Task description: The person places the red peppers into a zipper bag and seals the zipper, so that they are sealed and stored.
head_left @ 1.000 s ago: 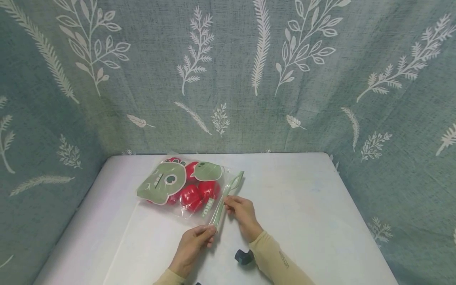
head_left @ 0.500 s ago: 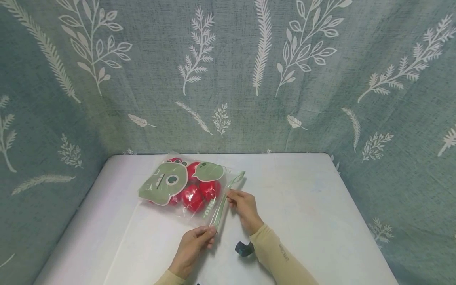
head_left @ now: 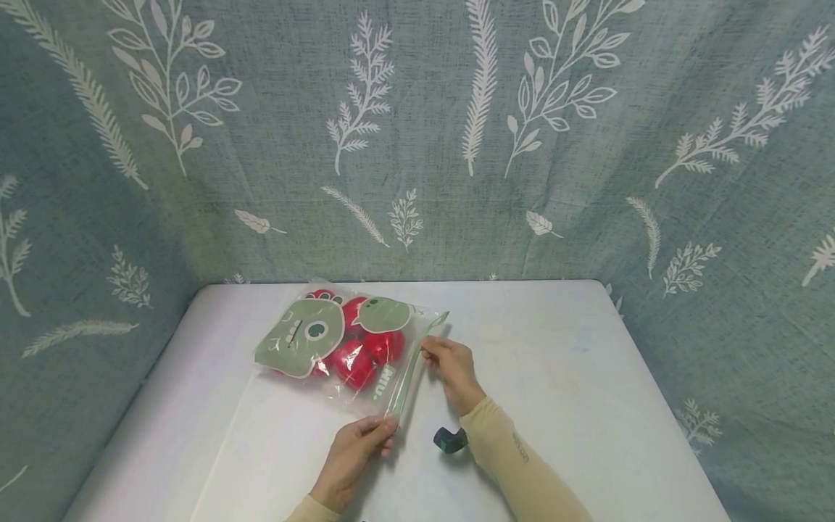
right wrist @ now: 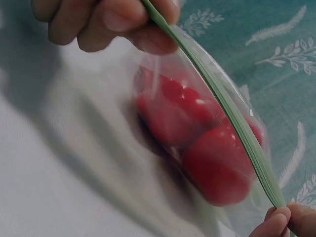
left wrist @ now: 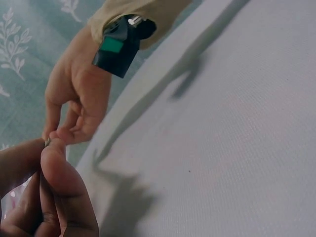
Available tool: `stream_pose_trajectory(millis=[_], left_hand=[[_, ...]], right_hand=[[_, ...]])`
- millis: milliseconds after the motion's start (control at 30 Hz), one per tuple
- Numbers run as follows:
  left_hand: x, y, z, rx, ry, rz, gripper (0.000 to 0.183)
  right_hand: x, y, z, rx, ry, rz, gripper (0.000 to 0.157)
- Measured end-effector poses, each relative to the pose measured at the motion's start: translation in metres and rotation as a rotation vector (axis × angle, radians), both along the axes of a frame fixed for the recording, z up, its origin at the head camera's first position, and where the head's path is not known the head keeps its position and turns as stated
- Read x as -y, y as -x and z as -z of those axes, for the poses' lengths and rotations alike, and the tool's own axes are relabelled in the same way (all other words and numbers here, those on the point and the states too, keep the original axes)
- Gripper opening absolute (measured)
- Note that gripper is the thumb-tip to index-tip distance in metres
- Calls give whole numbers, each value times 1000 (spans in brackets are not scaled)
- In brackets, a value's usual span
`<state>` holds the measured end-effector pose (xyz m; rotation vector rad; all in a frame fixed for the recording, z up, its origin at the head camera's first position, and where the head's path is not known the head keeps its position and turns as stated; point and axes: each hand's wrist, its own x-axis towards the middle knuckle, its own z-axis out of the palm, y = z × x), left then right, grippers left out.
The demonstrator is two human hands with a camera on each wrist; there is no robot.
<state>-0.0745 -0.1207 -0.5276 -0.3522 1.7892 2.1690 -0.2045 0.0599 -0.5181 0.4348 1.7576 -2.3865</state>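
A clear zip-lock bag (head_left: 300, 337) with a green monster print lies at the back left of the table, glossy rounded red things (head_left: 355, 362) inside. Its green zip strip (head_left: 407, 380) runs along the right edge. My left hand (head_left: 355, 453) pinches the near end of that strip between thumb and fingers. Farther up, my right hand (head_left: 451, 367) pinches the strip with thumb and forefinger, other fingers curled. In the right wrist view, the strip (right wrist: 224, 106) stretches fairly straight between both hands, its ridges lying side by side. The left wrist view hides most of the bag.
The white table (head_left: 554, 362) extends right of the bag. A patterned green curtain (head_left: 417, 145) rises behind it and along both sides. Under my right wrist sits a dark wrist camera (head_left: 450, 440), at the cuff of a beige sleeve (head_left: 512, 457).
My right hand has slid up along the zip strip, away from my left hand, which keeps its pinch. Looped open near its far end half a second ago, the strip now looks narrow there.
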Motion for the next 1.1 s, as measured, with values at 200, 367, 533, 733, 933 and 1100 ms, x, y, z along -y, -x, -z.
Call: stream_pose_trajectory(millis=[200,367,533,733,933,1100], left_hand=[[1,-1,-1,-3,20,16,37],[1,-2,-1,-1,20,23,35],[1,-3,-1,-2,20,23,34],[2,-4,0,-9,38,20,35],[3,-5,5,17,44,37,35],[2,-4,5,19,34,44,36]], right_hand=[[-4,7,-2,6,2,15,24],[-7,12,-2,-2,-12,23,24],[-10,19,-2,-1,-9,29,23],[-14,28,-4,-10,-13,29,24],[-20,35,-5,14,-31,41,24],[-26,43,-8,23,-57,59,26]])
